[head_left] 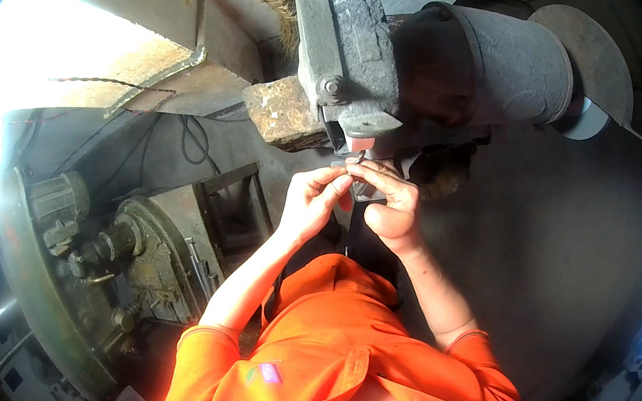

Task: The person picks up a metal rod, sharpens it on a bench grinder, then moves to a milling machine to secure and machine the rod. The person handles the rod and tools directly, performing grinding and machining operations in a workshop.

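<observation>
Both my hands meet in front of a bench grinder (474, 67). A small dark metal piece (360, 157), too small for me to name exactly, pokes up between my fingertips. My left hand (311, 203) pinches its lower end between thumb and fingers. From the right, my right hand (391, 205) closes on the same piece, fingers stretched across it. Its tip points at the reddish grinding wheel (360, 144) just under the guard (355, 52); whether they touch I cannot tell. My fingers hide most of the piece.
A rough stone block (288, 112) sits left of the guard. Greasy machinery with a motor (57, 204) stands at lower left, below hanging cables (196, 141). A round metal disc cover (587, 57) and a white wheel (585, 121) are at the grinder's right end.
</observation>
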`<action>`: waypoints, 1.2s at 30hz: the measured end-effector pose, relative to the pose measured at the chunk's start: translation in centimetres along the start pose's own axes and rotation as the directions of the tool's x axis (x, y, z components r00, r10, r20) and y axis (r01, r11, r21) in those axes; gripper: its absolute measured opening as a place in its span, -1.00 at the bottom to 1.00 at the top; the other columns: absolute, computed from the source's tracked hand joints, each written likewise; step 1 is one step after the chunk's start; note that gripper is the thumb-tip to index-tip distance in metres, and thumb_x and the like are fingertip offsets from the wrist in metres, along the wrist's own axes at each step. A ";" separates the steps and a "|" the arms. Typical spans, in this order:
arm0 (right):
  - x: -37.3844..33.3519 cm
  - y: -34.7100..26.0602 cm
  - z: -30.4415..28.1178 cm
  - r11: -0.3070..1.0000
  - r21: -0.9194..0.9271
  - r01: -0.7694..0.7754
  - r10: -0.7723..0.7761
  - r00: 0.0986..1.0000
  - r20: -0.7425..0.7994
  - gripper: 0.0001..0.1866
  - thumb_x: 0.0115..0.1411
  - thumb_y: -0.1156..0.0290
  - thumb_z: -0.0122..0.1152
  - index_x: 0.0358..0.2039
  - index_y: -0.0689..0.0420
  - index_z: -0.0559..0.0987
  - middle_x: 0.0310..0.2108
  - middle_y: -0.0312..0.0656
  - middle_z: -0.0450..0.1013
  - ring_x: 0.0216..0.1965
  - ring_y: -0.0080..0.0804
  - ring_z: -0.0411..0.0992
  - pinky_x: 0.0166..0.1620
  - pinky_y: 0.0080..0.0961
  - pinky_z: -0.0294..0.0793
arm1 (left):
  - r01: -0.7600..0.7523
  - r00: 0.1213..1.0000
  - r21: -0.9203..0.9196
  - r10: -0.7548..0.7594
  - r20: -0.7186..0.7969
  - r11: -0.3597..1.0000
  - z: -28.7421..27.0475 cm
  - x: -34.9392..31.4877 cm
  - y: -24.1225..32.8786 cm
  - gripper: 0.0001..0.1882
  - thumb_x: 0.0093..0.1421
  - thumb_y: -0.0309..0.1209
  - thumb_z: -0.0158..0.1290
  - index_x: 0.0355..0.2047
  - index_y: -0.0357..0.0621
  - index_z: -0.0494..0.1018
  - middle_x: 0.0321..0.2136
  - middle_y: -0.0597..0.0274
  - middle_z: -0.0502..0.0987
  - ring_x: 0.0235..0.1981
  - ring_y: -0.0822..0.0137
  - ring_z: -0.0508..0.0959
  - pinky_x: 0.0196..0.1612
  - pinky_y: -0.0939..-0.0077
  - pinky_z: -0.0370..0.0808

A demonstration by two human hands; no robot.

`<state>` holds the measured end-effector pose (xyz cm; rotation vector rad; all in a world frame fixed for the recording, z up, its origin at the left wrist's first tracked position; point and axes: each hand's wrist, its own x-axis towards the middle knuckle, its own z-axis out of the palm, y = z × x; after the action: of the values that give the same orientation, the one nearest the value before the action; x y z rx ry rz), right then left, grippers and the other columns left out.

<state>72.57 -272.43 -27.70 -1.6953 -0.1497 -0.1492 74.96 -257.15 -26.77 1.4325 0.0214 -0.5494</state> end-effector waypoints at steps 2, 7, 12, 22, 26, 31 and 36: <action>0.0 0.0 0.0 1.000 -0.005 -0.002 0.002 1.000 -0.001 -0.45 -0.34 0.66 -0.08 -0.20 0.28 0.54 -0.18 -0.03 0.48 -0.07 -0.23 0.41 0.05 -0.43 0.31 | 0.024 0.999 -0.002 -0.024 0.021 1.000 -0.2 0.1 0.2 -0.78 0.21 -0.39 -0.01 -0.22 -0.24 0.51 -0.65 0.35 0.50 -0.67 0.67 0.31 -0.60 0.79 0.19; 0.0 -0.3 0.1 0.999 0.033 -0.029 0.029 1.000 -0.005 -0.44 -0.34 0.66 -0.08 -0.19 0.28 0.53 -0.17 -0.05 0.48 -0.06 -0.24 0.41 0.04 -0.43 0.33 | -0.041 0.999 0.020 0.041 -0.009 0.999 -0.2 0.1 -0.1 -0.80 0.19 -0.44 0.00 -0.24 -0.30 0.50 -0.58 0.29 0.51 -0.59 0.57 0.43 -0.49 0.73 0.34; 0.0 -0.3 0.2 0.999 0.046 -0.020 0.020 1.000 -0.005 -0.43 -0.35 0.66 -0.08 -0.19 0.28 0.53 -0.16 -0.06 0.47 -0.06 -0.25 0.41 0.03 -0.45 0.33 | -0.058 0.998 0.040 0.059 -0.018 0.998 -0.2 0.1 0.1 -0.81 0.19 -0.45 0.00 -0.24 -0.31 0.50 -0.56 0.28 0.52 -0.57 0.55 0.45 -0.48 0.72 0.35; -0.2 0.0 0.0 0.996 0.052 -0.070 0.068 0.997 0.025 -0.43 -0.35 0.66 -0.08 -0.18 0.32 0.52 -0.15 -0.01 0.47 -0.05 -0.26 0.41 0.02 -0.46 0.35 | 0.067 0.997 0.005 -0.067 0.027 0.998 -0.4 0.0 0.4 -0.82 0.20 -0.45 0.00 -0.26 -0.30 0.50 -0.58 0.30 0.51 -0.60 0.57 0.44 -0.53 0.73 0.29; -0.3 0.0 0.1 0.995 0.081 -0.061 0.060 0.998 0.024 -0.41 -0.35 0.66 -0.09 -0.16 0.29 0.51 -0.11 -0.05 0.45 -0.02 -0.27 0.39 0.00 -0.47 0.36 | 0.004 1.000 0.018 -0.004 -0.005 1.000 -0.2 0.1 0.1 -0.82 0.19 -0.47 0.00 -0.25 -0.30 0.50 -0.58 0.30 0.51 -0.58 0.56 0.45 -0.48 0.73 0.34; -0.1 -0.2 0.1 0.996 0.087 -0.019 0.016 0.999 0.036 -0.39 -0.34 0.67 -0.10 -0.13 0.25 0.51 -0.07 -0.10 0.43 0.01 -0.29 0.36 -0.05 -0.48 0.38 | -0.118 0.992 0.162 0.124 -0.026 0.980 -0.4 0.3 -0.4 -0.82 0.19 -0.47 0.00 -0.25 -0.31 0.50 -0.58 0.29 0.51 -0.56 0.56 0.45 -0.44 0.70 0.39; -0.3 0.1 0.2 0.994 0.096 -0.046 0.043 0.999 0.032 -0.40 -0.32 0.67 -0.10 -0.13 0.25 0.51 -0.07 -0.09 0.43 0.00 -0.30 0.36 -0.06 -0.48 0.39 | -0.070 0.997 0.183 0.075 -0.022 0.981 -0.4 0.3 -0.1 -0.82 0.19 -0.46 0.00 -0.25 -0.30 0.50 -0.59 0.30 0.51 -0.56 0.56 0.45 -0.45 0.70 0.38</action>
<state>72.33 -272.23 -27.83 -1.6035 -0.1392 -0.0817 75.31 -256.89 -27.05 1.6128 -0.0591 -0.4798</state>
